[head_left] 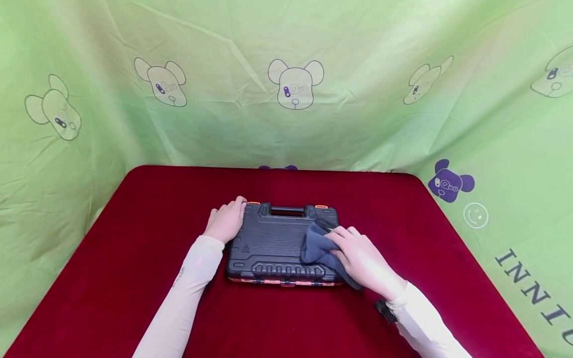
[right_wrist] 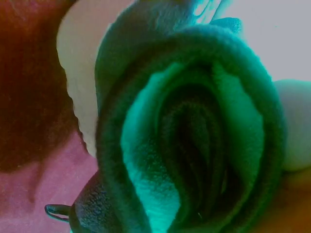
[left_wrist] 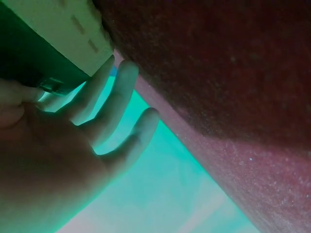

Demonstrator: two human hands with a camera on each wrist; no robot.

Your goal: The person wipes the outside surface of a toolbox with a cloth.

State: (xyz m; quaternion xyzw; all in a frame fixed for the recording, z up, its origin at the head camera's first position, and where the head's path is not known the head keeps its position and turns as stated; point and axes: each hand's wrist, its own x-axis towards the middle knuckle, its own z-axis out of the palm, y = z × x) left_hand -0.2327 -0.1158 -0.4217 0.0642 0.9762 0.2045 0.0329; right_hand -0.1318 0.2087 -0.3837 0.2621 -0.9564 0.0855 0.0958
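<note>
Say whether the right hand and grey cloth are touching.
Touching: the head view shows the right hand gripping the grey cloth over the black case.

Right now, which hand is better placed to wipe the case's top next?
Likely the right hand: it holds the dark cloth over the right part of the case; the left hand, clothless, touches the left edge.

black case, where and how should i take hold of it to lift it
Probably by its handle, at the middle of the far edge, reaching from above and through the slot: the black case lies flat, and red tabletop shows through that opening. The cloth covers part of the right side, leaving the handle uncovered.
</note>
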